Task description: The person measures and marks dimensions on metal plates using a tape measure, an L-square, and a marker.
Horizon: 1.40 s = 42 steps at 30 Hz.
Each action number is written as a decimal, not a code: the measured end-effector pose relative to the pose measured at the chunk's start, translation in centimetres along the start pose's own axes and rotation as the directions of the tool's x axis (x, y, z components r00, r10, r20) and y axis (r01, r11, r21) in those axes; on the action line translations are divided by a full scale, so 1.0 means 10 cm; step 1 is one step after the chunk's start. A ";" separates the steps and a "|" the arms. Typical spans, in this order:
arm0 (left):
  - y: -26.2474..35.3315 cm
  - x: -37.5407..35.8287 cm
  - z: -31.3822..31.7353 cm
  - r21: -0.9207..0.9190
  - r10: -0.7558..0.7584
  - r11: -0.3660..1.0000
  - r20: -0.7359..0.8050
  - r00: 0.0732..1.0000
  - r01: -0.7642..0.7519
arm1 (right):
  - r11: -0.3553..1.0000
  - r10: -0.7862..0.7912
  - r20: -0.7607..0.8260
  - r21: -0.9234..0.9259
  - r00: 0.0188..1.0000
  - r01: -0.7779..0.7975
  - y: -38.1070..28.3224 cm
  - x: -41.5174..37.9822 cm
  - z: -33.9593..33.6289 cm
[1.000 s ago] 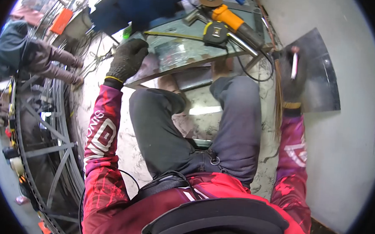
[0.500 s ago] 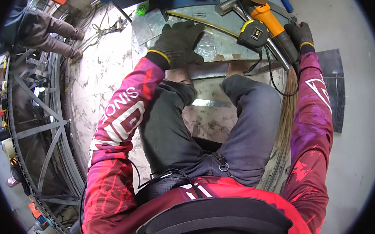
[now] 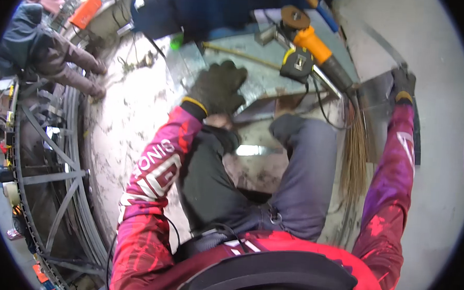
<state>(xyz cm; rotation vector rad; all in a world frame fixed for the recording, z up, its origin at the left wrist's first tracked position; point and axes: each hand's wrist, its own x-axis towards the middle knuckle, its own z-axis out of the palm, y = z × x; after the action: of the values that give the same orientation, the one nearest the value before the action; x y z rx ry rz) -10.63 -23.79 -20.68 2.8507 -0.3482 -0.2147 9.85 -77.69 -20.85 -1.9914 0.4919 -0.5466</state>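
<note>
My left hand (image 3: 217,89), in a dark glove with a yellow cuff edge, lies with its fingers apart over the near left part of a grey metal sheet (image 3: 237,44). My right hand (image 3: 403,83), gloved too, is closed at the far right, beside a dark panel (image 3: 376,100). A thin grey strip (image 3: 382,42) runs from its fingers up and to the left, slightly blurred. Between the hands, on the sheet, are a yellow and black tape measure (image 3: 297,63) with its blade out, an orange angle grinder (image 3: 313,41) and a hammer (image 3: 266,35).
A broom's bristles (image 3: 354,162) lie to the right of my legs. On the left stands a metal frame (image 3: 52,177) with long bars. Another person's legs (image 3: 71,65) are at the upper left, near an orange object (image 3: 85,12). A black cable (image 3: 323,110) loops near my right knee.
My right hand has left the grinder's handle area and moved right to the dark panel, with the thin strip now at its fingers. My left hand stays over the sheet. The view has shifted slightly.
</note>
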 end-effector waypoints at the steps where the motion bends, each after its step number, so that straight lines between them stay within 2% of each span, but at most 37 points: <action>1: -0.13 0.00 0.20 0.034 0.120 0.992 -0.082 0.989 -0.117 | 0.980 -0.062 -0.013 -0.191 0.998 0.059 0.65 0.60 -0.27; 2: -0.25 0.02 0.28 0.088 0.240 0.970 -0.155 0.958 -0.228 | 0.980 0.010 -0.029 0.200 1.000 -0.004 0.42 0.10 -0.45; 3: -0.20 0.04 0.14 0.027 0.164 0.986 -0.081 0.983 -0.162 | 0.961 0.080 0.018 0.263 0.997 -0.082 0.26 -0.30 -0.73; 4: -0.14 0.03 0.05 -0.044 0.088 0.995 0.007 0.996 -0.087 | 0.989 0.060 -0.008 0.138 0.998 -0.058 0.34 -0.45 -1.03; 5: -0.14 0.07 0.01 -0.059 0.094 0.994 0.035 0.995 -0.092 | 0.982 0.126 -0.082 -0.132 0.989 -0.136 -0.28 -1.16 -1.21; 7: -0.16 0.18 0.03 -0.020 0.114 0.993 0.050 0.992 -0.113 | 0.988 0.113 0.072 0.095 0.991 -0.120 0.22 -1.41 -1.64; 9: 0.04 0.18 -0.15 -0.005 0.093 0.996 0.146 0.985 -0.094 | 0.981 -0.161 0.144 0.134 0.976 0.142 0.97 -1.77 -2.07; 10: 0.07 0.20 -0.14 -0.001 0.099 0.995 0.152 0.983 -0.101 | 0.976 -0.126 0.135 0.195 0.983 0.098 0.63 -2.28 -2.03; 11: 0.07 0.23 -0.12 0.056 0.089 0.993 0.161 0.983 -0.100 | 0.983 -0.143 0.157 0.135 0.977 0.123 0.60 -2.60 -2.08; 12: 0.09 0.26 -0.09 0.109 0.079 0.989 0.174 0.982 -0.099 | 0.990 -0.013 0.195 0.138 0.981 -0.014 0.60 -2.87 -2.08; 13: 0.10 0.35 -0.10 0.152 0.080 0.981 0.245 0.966 -0.120 | 0.985 0.005 0.218 0.165 0.976 -0.042 0.56 -3.15 -2.07; 14: 0.10 0.38 -0.09 0.155 0.078 0.981 0.244 0.967 -0.119 | 0.998 -0.029 0.265 0.069 0.964 0.011 0.79 -3.31 -2.10; 16: -0.03 0.43 0.03 0.199 0.122 0.966 0.213 0.969 -0.165 | 0.938 0.173 0.353 0.227 0.920 -0.263 0.45 -3.69 -1.97; 18: -0.12 0.36 0.07 0.182 0.156 0.966 0.157 0.975 -0.184 | 0.925 0.184 0.377 0.245 0.908 -0.289 0.71 -3.88 -1.95; 19: -0.09 0.34 0.04 0.182 0.105 0.973 0.190 0.976 -0.140 | 1.000 -0.027 0.345 0.015 0.938 0.024 0.99 -3.88 -1.96; 20: -0.02 0.28 -0.03 0.188 0.053 0.978 0.220 0.974 -0.096 | 1.000 0.009 0.359 -0.007 0.933 -0.007 1.09 -3.90 -1.95; 22: 0.17 0.14 -0.17 0.188 -0.118 0.979 0.219 0.968 0.077 | 0.986 -0.160 0.377 0.018 0.913 0.165 1.18 -3.87 -1.88; 23: 0.18 0.08 -0.14 0.167 -0.122 0.981 0.132 0.984 0.100 | 0.988 -0.143 0.383 0.009 0.912 0.152 1.10 -3.86 -1.86; 24: 0.17 0.07 -0.12 0.270 -0.024 0.963 0.100 0.995 -0.004 | 0.992 -0.115 0.394 -0.010 0.912 0.130 0.99 -3.83 -1.83; 26: -0.09 0.11 -0.02 -0.133 -0.101 0.984 0.126 0.987 0.117 | 0.993 -0.096 0.410 -0.027 0.907 0.117 0.96 -3.77 -1.78; 27: -0.22 0.08 0.09 -0.135 -0.106 0.983 0.126 0.986 0.123 | 0.992 -0.105 0.405 -0.019 0.908 0.123 1.01 -3.74 -1.76; 29: -0.31 0.03 0.19 -0.163 -0.001 0.987 0.007 1.000 0.002 | 0.991 -0.115 0.401 -0.014 0.909 0.132 0.96 -3.71 -1.72; 30: -0.36 0.02 0.23 -0.169 -0.002 0.986 0.005 1.000 0.003 | 0.992 -0.114 0.399 0.002 0.910 0.124 0.92 -3.71 -1.70; 31: -0.28 -0.05 0.15 -0.269 -0.094 0.957 0.080 0.992 0.112 | 0.993 -0.111 0.397 0.014 0.911 0.115 0.85 -3.72 -1.69; 32: -0.16 -0.15 0.09 -0.359 -0.171 0.907 0.167 0.971 0.222 | 0.993 -0.107 0.396 0.003 0.912 0.116 0.81 -3.72 -1.69; 33: 0.00 -0.30 0.10 -0.478 -0.208 0.847 0.108 0.972 0.234 | 0.999 -0.035 0.401 0.008 0.915 0.035 0.78 -3.71 -1.69; 34: 0.01 -0.38 0.35 -0.693 -0.278 0.677 0.070 0.958 0.247 | 0.999 0.041 0.405 0.005 0.914 -0.047 0.75 -3.69 -1.71; 36: 0.53 -0.65 0.39 -0.940 -0.311 0.223 0.181 0.933 0.256 | 0.994 0.093 0.415 -0.098 0.905 -0.058 0.61 -3.60 -1.82; 38: 0.87 -0.81 0.54 -0.924 -0.180 -0.253 0.336 0.925 0.286 | 0.972 -0.172 0.438 -0.069 0.882 0.224 0.40 -3.52 -1.85; 39: 1.07 -0.86 0.60 -0.890 -0.099 -0.400 0.280 0.955 0.220 | 0.950 -0.230 0.457 -0.087 0.859 0.300 0.35 -3.47 -1.89; 40: 1.18 -0.88 0.73 -0.864 -0.075 -0.428 0.325 0.943 0.264 | 0.959 -0.194 0.464 -0.097 0.864 0.267 0.26 -3.46 -1.90; 42: 1.35 -0.93 0.86 -0.875 -0.018 -0.352 0.363 0.932 0.334 | 0.957 -0.158 0.501 -0.136 0.851 0.257 0.17 -3.41 -1.93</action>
<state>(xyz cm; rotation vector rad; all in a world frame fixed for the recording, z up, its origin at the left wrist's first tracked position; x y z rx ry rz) -23.97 -36.12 -24.19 0.9646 0.2817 -0.5382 -29.15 -73.34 -20.04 -2.2908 0.0124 -0.1072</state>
